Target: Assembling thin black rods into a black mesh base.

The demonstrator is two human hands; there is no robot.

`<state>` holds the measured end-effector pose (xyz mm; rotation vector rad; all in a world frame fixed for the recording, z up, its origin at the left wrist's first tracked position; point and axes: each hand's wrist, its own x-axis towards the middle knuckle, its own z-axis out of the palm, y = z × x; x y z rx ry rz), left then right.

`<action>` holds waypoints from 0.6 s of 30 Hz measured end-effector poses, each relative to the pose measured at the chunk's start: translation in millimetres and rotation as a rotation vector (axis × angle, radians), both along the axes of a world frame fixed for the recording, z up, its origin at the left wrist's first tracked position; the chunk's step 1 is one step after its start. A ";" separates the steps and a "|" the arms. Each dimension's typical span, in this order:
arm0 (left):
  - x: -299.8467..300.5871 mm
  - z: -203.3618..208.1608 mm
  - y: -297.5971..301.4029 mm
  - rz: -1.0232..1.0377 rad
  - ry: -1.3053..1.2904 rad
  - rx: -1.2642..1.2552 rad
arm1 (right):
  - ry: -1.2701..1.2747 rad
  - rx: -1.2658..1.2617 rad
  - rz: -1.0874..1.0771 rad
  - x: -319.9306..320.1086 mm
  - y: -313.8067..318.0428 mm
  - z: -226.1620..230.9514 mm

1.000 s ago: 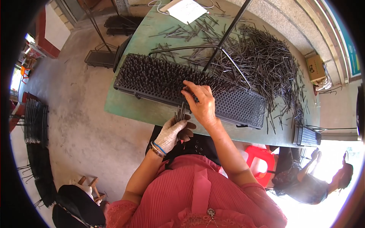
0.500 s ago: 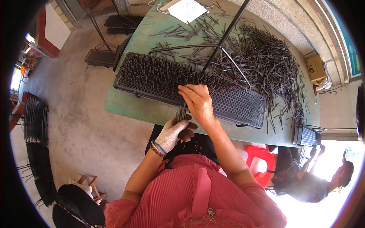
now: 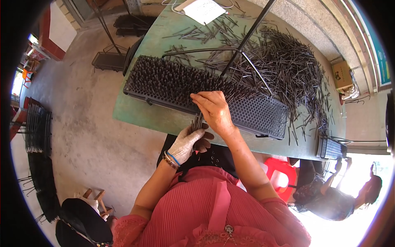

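My left hand (image 3: 188,142), in a pale glove with dark fingertips, is closed round a small bundle of thin dark sticks (image 3: 197,123) that point upward. Bare, my right hand (image 3: 213,109) reaches over the front edge of a long black perforated tray (image 3: 259,113). Its thumb and fingertips are pinched together among the sticks standing there; whatever is between them is hidden. Upright dark sticks (image 3: 164,80) crowd the tray's left and middle holes. Toward the right end its holes show bare.
Loose sticks (image 3: 284,61) lie heaped on the green table (image 3: 135,117) behind the tray. A dark metal frame (image 3: 242,43) rises over it. White paper (image 3: 204,11) lies at the back. At right are a red stool (image 3: 283,175), another tray (image 3: 333,147) and a co-worker (image 3: 329,193).
My right hand has shifted very slightly left along the tray's edge, still pinched. The left hand keeps its bundle in nearly the same place.
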<state>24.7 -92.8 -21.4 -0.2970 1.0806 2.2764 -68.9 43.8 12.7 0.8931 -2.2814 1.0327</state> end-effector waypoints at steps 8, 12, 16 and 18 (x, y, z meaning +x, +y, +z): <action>0.8 1.0 -2.0 -0.008 0.009 -0.029 | -0.030 0.100 -0.036 2.3 -0.2 7.9; 1.4 6.1 -3.2 0.006 0.037 -0.003 | -0.031 -0.076 -0.184 10.3 7.3 15.1; 0.3 17.4 -4.6 -0.017 0.069 0.021 | -0.636 -0.174 -0.142 28.4 22.3 23.6; -0.3 21.2 -3.2 -0.048 0.091 0.014 | -0.897 -0.227 -0.005 31.5 27.8 9.0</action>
